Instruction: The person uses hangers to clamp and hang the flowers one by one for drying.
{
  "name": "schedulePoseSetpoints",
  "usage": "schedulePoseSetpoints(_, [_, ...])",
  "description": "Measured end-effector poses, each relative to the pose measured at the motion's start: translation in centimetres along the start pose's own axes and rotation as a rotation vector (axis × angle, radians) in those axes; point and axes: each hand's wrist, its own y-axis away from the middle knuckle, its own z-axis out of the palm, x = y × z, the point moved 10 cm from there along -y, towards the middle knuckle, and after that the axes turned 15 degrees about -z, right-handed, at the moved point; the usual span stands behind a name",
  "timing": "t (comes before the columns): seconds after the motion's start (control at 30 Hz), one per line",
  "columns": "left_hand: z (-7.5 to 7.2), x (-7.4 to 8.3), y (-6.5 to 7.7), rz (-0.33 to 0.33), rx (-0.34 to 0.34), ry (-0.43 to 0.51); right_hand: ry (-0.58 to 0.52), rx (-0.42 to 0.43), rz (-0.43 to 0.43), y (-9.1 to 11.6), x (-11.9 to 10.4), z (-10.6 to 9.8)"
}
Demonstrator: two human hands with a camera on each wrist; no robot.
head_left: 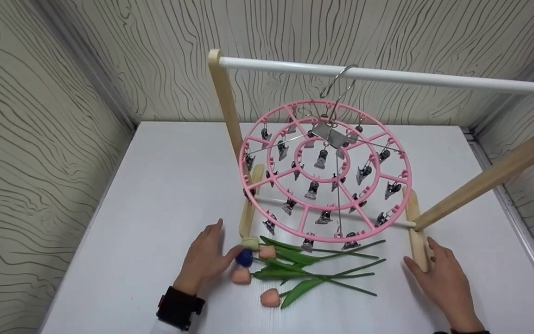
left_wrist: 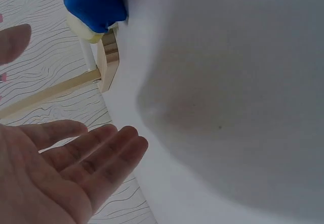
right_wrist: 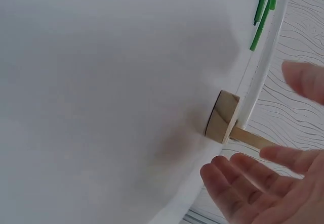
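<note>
Several artificial tulips lie in a loose bunch on the white table, their green stems pointing right. Among their heads are a blue tulip, a pale yellow tulip and a peach tulip. My left hand is beside the heads, fingers extended, thumb close to the blue one; its palm is bare in the left wrist view. Past the stem ends, my right hand is held with relaxed fingers around the front of the rack's right wooden foot, holding nothing.
Behind the tulips stands a wooden rack with a white crossbar. From it hangs a round pink clip hanger by a metal hook, with many small metal clips dangling. The left wooden foot is behind the tulip heads. Patterned walls surround the table.
</note>
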Motion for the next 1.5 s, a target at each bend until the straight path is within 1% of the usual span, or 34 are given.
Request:
schedulePoseSetpoints(0.13, [0.3, -0.2, -1.8, -0.069, -0.032, 0.119, -0.101, -0.012, 0.073, -1.0, 1.0, 0.2])
schedulePoseSetpoints(0.27, [0.4, -0.3, -3.2, -0.117, -0.030, 0.219, -0.151, 0.008, 0.101, -1.6, 1.7, 0.1])
schedulePoseSetpoints(0.4, [0.5, 0.0, -4.3, -0.126, -0.027, 0.291, -0.180, 0.015, 0.123, -2.0, 2.4, -0.1])
schedulePoseSetpoints(0.47, [0.7, 0.2, -4.9, -0.134, -0.027, 0.311, -0.190, 0.007, 0.143, -2.2, 2.7, -0.1])
schedulePoseSetpoints(0.57, [1.0, 0.5, -5.5, -0.145, -0.026, 0.311, -0.197, -0.018, 0.169, -2.5, 3.2, 0.1])
schedulePoseSetpoints(0.7, [1.6, 1.0, -6.1, -0.170, -0.048, 0.293, -0.202, -0.045, 0.187, -2.7, 3.5, 0.2])
schedulePoseSetpoints(0.87, [2.3, 1.5, -6.8, -0.208, -0.095, 0.319, -0.208, -0.033, 0.163, -2.9, 3.3, -0.1])
schedulePoseSetpoints(1.0, [2.8, 1.9, -7.1, -0.242, -0.121, 0.313, -0.209, -0.024, 0.146, -3.0, 3.3, -0.4])
schedulePoseSetpoints(1.07, [2.8, 2.1, -7.2, -0.239, -0.121, 0.303, -0.209, -0.029, 0.144, -3.1, 3.4, -0.4])
schedulePoseSetpoints(1.23, [2.8, 2.3, -7.4, -0.205, -0.108, 0.294, -0.217, -0.045, 0.148, -3.4, 3.5, -0.4])
schedulePoseSetpoints(1.5, [3.1, 2.0, -7.4, -0.235, -0.140, 0.290, -0.226, -0.052, 0.146, -3.4, 3.4, -0.2])
